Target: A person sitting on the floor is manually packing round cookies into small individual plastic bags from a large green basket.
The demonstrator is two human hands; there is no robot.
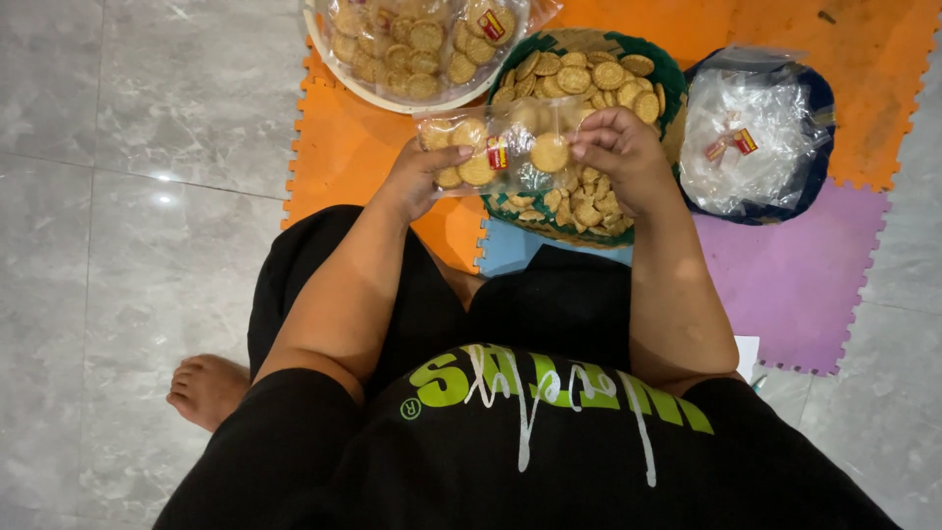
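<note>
Both hands hold one clear plastic bag (496, 147) with a small red and yellow label, held flat above my lap. Round golden biscuits lie inside it. My left hand (417, 177) grips the bag's left end. My right hand (620, 152) pinches the right end, with a biscuit (549, 152) just left of its fingers. Right behind the bag sits a green woven basket (667, 74) heaped with loose biscuits of the same kind.
A white round tray (339, 69) at the top holds filled biscuit bags. A dark blue bowl (819, 108) at right holds empty clear bags. Orange, blue and purple foam mats (785, 265) cover the grey tile floor. My bare foot (206, 388) rests at left.
</note>
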